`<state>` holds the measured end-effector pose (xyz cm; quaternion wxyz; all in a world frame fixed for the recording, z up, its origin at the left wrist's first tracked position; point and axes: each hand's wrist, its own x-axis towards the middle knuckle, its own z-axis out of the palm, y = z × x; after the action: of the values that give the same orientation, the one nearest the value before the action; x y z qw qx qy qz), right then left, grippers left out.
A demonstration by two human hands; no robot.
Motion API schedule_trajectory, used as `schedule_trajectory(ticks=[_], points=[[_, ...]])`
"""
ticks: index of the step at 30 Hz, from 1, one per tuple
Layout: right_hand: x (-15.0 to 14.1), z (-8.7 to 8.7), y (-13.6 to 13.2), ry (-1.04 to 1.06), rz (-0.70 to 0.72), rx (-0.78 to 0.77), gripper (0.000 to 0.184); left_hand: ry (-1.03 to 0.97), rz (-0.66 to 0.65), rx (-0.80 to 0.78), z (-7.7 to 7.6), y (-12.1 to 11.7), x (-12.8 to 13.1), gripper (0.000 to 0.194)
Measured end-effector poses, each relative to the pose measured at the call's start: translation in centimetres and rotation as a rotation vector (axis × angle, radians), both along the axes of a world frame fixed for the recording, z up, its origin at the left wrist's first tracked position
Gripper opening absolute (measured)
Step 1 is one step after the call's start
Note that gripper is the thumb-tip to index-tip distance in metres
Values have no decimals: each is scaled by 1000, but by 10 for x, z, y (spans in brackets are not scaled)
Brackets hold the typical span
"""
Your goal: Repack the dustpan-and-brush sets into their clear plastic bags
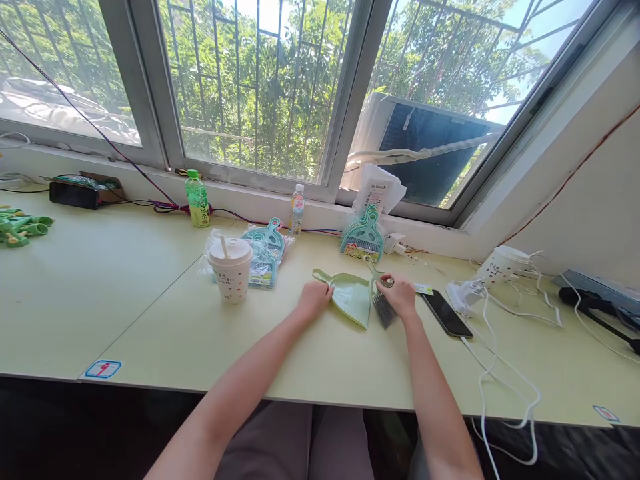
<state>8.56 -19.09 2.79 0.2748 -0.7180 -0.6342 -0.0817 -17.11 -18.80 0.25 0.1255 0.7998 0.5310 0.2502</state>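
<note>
Both forearms are extended over the pale counter (150,320). At the handle of a light green dustpan (350,298), lying flat near the middle of the counter, the left hand (314,300) is rested with fingers curled; whether the handle is gripped cannot be told. A small brush (383,303) with dark bristles is pinched by the right hand (399,295), its bristles set just beside the dustpan's right edge. A lidded paper cup (231,269) stands to the left; a black phone (446,313) lies to the right, its white cable (500,380) trailing off the edge.
</note>
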Motion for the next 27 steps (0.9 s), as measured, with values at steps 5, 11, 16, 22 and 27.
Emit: schedule_trajectory(ticks=[5, 11, 16, 22, 27], points=[[-38, -3, -2, -118, 314, -12, 17, 124, -151, 281, 4, 0, -1, 29], [-67, -22, 0, -87, 405, -74, 16, 160, -142, 460, 5, 15, -20, 52], [-76, -24, 2, -29, 484, -67, 17, 221, -343, 439, 3, 20, -21, 42], [-71, -24, 5, 114, 551, -79, 18, 274, -448, 307, 1, 19, -18, 42], [-69, -18, 1, 133, 533, -146, 17, 288, -464, 250, -2, 18, -16, 41]])
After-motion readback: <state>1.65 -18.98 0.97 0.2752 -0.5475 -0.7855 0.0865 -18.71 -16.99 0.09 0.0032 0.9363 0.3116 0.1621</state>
